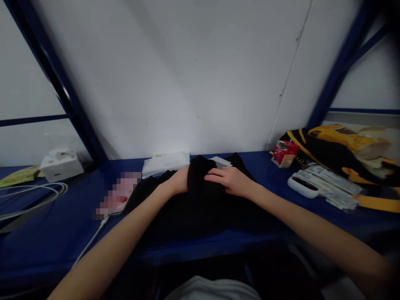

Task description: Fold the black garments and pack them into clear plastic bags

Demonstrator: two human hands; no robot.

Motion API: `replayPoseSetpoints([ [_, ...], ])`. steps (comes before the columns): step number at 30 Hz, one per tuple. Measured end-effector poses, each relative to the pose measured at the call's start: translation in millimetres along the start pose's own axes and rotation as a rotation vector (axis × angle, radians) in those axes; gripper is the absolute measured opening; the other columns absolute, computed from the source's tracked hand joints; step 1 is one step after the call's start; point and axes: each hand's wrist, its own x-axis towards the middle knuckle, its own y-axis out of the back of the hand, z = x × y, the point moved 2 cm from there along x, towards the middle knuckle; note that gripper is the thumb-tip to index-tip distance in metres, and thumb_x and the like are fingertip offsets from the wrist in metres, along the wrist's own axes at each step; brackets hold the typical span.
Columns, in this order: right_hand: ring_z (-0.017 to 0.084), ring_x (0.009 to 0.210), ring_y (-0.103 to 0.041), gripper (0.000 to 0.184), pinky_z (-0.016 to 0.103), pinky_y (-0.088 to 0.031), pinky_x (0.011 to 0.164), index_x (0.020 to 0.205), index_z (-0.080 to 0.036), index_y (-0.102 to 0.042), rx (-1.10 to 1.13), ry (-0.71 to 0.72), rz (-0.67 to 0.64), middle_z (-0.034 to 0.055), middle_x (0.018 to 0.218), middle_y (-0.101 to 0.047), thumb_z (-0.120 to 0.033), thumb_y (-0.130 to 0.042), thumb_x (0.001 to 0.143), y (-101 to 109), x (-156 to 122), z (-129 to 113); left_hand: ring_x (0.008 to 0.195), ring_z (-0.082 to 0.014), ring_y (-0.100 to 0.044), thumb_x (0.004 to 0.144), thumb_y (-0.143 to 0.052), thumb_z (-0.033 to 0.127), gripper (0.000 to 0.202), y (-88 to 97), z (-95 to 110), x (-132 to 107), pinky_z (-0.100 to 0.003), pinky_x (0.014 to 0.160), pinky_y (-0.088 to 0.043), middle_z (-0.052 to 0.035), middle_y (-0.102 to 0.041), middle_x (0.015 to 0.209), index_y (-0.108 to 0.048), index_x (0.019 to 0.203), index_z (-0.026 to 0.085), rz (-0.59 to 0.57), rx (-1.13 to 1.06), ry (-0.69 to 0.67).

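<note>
Black cloth (pixel 193 214), lower center of frame, bunched up on blue table (pixel 43 237). Left hand (pixel 180 179) goes in under a raised fold of it, center; fingers hidden by the fabric, so can't tell how they're set. Right hand (pixel 231 180), just right of center, lies against the same fold, fingers nearly straight and close together, tips on the cloth; thumb out of sight, can't tell if it's pinching. Both forearms bare, coming in from lower left and lower right.

White flat packs (pixel 165 164) sit behind the cloth, center. Phone (pixel 120 196), partly pixelated, left of cloth, white cable (pixel 90 243) at its lower end. Far left: white box (pixel 61 166), coiled white cable (pixel 59 193), yellow-green packet (pixel 18 176).

Right side of frame: red box (pixel 284 154), white oval case (pixel 303 187) beside clear plastic packaging (pixel 334 185), black-and-yellow bag (pixel 337 152) behind. Pale wall panel (pixel 187 83) fills upper center, blue frame posts (pixel 61 85) either side.
</note>
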Motion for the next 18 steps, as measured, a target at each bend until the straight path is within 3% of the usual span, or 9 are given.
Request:
replayPoseSetpoints([
  [3, 0.013, 0.064, -0.054, 0.049, 0.028, -0.041, 0.06, 0.116, -0.021, -0.05, -0.04, -0.132, -0.123, 0.0065, 0.106, -0.058, -0.01, -0.052, 0.069, -2.7, -0.3, 3.5, 0.099, -0.0216, -0.052, 0.076, -0.048, 0.023, 0.03, 2.2, 8.8, 2.8, -0.034, 0.084, -0.043, -0.0107, -0.054, 0.111, -0.051, 0.105, 0.016, -0.019, 0.053, -0.054],
  [7, 0.014, 0.066, -0.054, 0.053, 0.029, -0.041, 0.062, 0.118, -0.022, -0.048, -0.073, -0.225, -0.178, 0.0064, 0.106, -0.057, -0.009, -0.053, 0.067, -3.9, 1.1, 2.7, 0.097, -0.0194, -0.053, 0.076, -0.044, 0.016, 0.035, 3.1, 10.4, 4.0, -0.031, 0.084, -0.041, -0.0104, -0.055, 0.108, -0.044, 0.111, 0.016, 0.014, 0.022, -0.025],
  [13, 0.017, 0.07, -0.057, 0.059, 0.03, -0.042, 0.063, 0.121, -0.022, -0.046, -0.116, -0.33, -0.229, 0.0064, 0.101, -0.059, -0.011, -0.058, 0.065, -9.7, 5.5, 2.4, 0.063, -0.0165, -0.055, 0.077, -0.038, 0.013, 0.033, -1.8, 1.2, 3.9, -0.028, 0.059, -0.041, -0.0033, -0.058, 0.072, -0.036, 0.109, 0.016, 0.08, 0.137, 0.148],
  [16, 0.021, 0.075, -0.059, 0.062, 0.031, -0.044, 0.059, 0.126, -0.018, -0.042, -0.142, -0.435, -0.251, 0.0094, 0.1, -0.061, -0.013, -0.059, 0.066, -12.9, 8.6, 4.5, 0.059, -0.015, -0.052, 0.074, -0.039, 0.011, 0.032, -1.8, 1.6, 4.6, -0.027, 0.056, -0.039, 0.0004, -0.053, 0.064, -0.034, 0.105, 0.016, 0.143, 0.17, 0.181],
  [18, 0.024, 0.077, -0.06, 0.055, 0.032, -0.045, 0.056, 0.122, -0.013, -0.046, -0.17, -0.549, -0.275, 0.0134, 0.097, -0.063, -0.012, -0.056, 0.068, -15.0, 13.2, 6.1, 0.059, -0.0145, -0.052, 0.072, -0.04, 0.01, 0.033, -1.2, 4.9, 5.1, -0.026, 0.056, -0.039, 0.0016, -0.052, 0.062, -0.034, 0.103, 0.017, 0.164, 0.176, 0.186],
])
